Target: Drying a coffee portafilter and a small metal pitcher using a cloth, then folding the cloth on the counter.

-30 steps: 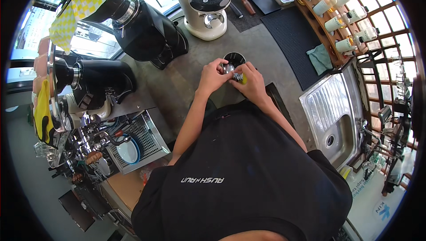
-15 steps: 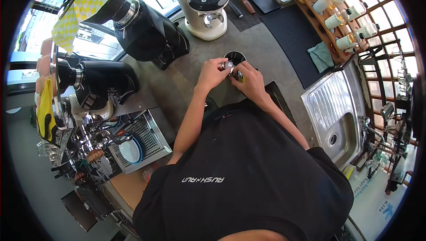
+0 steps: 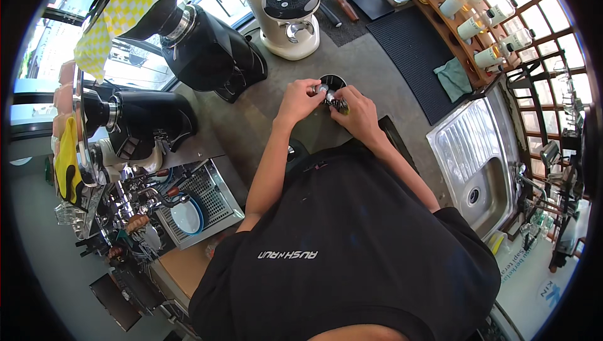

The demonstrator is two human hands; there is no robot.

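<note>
Both of my hands meet over the grey counter (image 3: 251,134), just in front of a dark round container (image 3: 333,80) whose rim shows behind the fingers. My left hand (image 3: 299,101) is closed in a pinch on a small shiny silver piece (image 3: 322,88). Closed as well, my right hand (image 3: 359,112) pinches another shiny silver piece (image 3: 331,97) close beside the first. Their exact kind is too small to tell. Under the right fingers a bit of yellow-green shows, mostly covered by the hand.
A cream grinder (image 3: 286,27) and a black grinder (image 3: 217,46) stand behind and to the left. At right are a black ribbed mat (image 3: 408,58), a green cloth (image 3: 453,80), bottles on a wooden rack (image 3: 433,11) and a steel sink (image 3: 483,178). A portafilter (image 3: 342,3) lies far back.
The hands have shifted slightly apart, the right one a little to the right and down. Two silver pieces now show between the fingers where one shiny shape showed before.
</note>
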